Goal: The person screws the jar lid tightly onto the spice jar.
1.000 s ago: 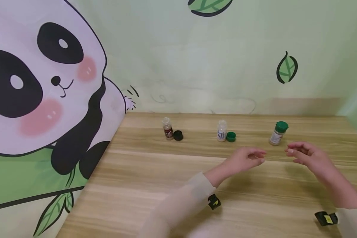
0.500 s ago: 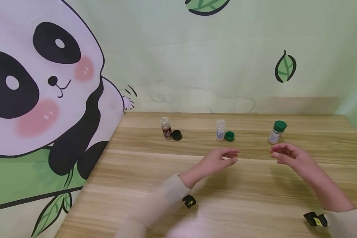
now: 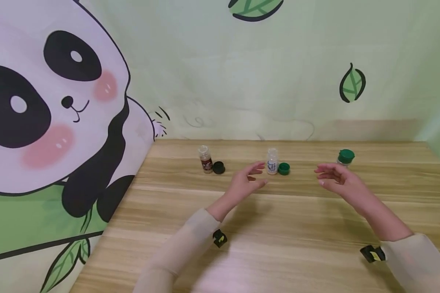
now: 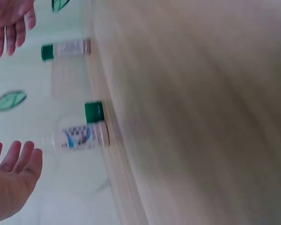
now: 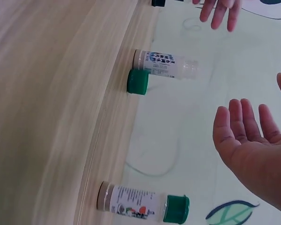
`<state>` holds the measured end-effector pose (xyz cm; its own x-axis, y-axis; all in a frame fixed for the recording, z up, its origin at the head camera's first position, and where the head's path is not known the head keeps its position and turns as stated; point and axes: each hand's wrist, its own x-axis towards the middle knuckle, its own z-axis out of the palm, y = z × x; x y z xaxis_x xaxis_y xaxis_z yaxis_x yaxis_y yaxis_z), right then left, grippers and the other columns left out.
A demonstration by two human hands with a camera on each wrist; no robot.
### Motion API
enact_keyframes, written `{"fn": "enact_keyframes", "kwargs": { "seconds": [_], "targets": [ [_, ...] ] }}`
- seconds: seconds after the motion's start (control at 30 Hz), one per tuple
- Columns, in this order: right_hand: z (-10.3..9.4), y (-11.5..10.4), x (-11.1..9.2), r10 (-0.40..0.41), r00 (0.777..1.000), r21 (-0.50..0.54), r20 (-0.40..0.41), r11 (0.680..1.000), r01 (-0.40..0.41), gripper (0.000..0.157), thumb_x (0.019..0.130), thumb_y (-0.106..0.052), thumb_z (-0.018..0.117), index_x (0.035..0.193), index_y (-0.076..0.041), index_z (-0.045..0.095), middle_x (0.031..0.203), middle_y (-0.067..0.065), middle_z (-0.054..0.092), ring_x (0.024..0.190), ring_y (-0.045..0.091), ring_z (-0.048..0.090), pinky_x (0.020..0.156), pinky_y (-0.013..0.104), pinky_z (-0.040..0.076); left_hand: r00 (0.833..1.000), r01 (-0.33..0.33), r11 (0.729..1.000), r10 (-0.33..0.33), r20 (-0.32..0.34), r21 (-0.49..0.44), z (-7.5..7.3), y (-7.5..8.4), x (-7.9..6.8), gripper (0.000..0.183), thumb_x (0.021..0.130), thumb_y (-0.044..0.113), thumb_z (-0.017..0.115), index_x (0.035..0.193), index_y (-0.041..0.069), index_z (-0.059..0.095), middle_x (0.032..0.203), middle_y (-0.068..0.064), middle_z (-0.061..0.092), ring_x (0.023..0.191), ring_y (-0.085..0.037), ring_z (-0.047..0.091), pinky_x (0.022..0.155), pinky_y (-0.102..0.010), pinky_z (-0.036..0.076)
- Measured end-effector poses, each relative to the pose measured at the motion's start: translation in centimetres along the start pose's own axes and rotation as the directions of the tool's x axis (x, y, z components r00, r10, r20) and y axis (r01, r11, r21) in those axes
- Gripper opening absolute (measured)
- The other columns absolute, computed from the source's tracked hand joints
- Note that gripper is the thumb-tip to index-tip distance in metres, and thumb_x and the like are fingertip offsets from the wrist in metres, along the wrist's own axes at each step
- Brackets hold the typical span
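My left hand (image 3: 242, 184) hovers over the table just left of the middle seasoning bottle (image 3: 272, 162), fingers loosely bent and holding nothing. That bottle stands uncapped, with a green cap (image 3: 284, 169) beside it on the right. My right hand (image 3: 340, 182) is in the air in front of the right seasoning bottle (image 3: 346, 157), hiding most of its body; its green cap is on. Relaxed fingers (image 5: 236, 117) with nothing in them show in the right wrist view. At the left stands an uncapped bottle with a dark red label (image 3: 206, 159), next to a black cap (image 3: 218, 167).
The wooden table (image 3: 293, 244) ends at a pale green backdrop (image 3: 212, 81) printed with leaves and a panda (image 3: 77, 101). A black strap piece (image 3: 220, 238) hangs below the left sleeve (image 3: 190, 240), and another (image 3: 372, 254) below the right sleeve (image 3: 418, 260).
Both hands have moved left over the table, the left one from near the right bottle to beside the middle one. The bottles and caps stay where they were.
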<state>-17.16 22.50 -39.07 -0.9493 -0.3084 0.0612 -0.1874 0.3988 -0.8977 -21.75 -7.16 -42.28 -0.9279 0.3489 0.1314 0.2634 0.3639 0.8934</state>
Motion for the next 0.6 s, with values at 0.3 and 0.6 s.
{"fn": "enact_keyframes", "kwargs": {
  "seconds": [0.3, 0.6],
  "targets": [
    [0.5, 0.6, 4.5, 0.046, 0.993, -0.069, 0.109, 0.997, -0.038, 0.063, 0.1, -0.025, 0.058, 0.153, -0.004, 0.03, 0.151, 0.021, 0.042, 0.133, 0.026, 0.048, 0.098, 0.024, 0.049, 0.997, 0.072, 0.997, -0.071, 0.034, -0.007, -1.3, -1.1, 3.7, 0.075, 0.087, 0.013, 0.075, 0.151, 0.012, 0.037, 0.15, -0.015, 0.049, 0.138, -0.031, 0.048, 0.11, -0.047, 0.044],
    [0.2, 1.6, 8.6, 0.103, 0.973, -0.042, 0.205, 0.994, -0.096, 0.077, 0.098, -0.026, 0.062, 0.158, -0.008, 0.016, 0.165, 0.018, 0.019, 0.15, 0.042, 0.022, 0.117, 0.063, 0.023, 0.989, 0.123, 0.99, -0.128, 0.077, 0.065, -0.3, -1.8, 6.4, 0.081, 0.085, 0.016, 0.078, 0.153, 0.015, 0.034, 0.154, -0.011, 0.044, 0.142, -0.028, 0.044, 0.113, -0.043, 0.042]
  ]
}}
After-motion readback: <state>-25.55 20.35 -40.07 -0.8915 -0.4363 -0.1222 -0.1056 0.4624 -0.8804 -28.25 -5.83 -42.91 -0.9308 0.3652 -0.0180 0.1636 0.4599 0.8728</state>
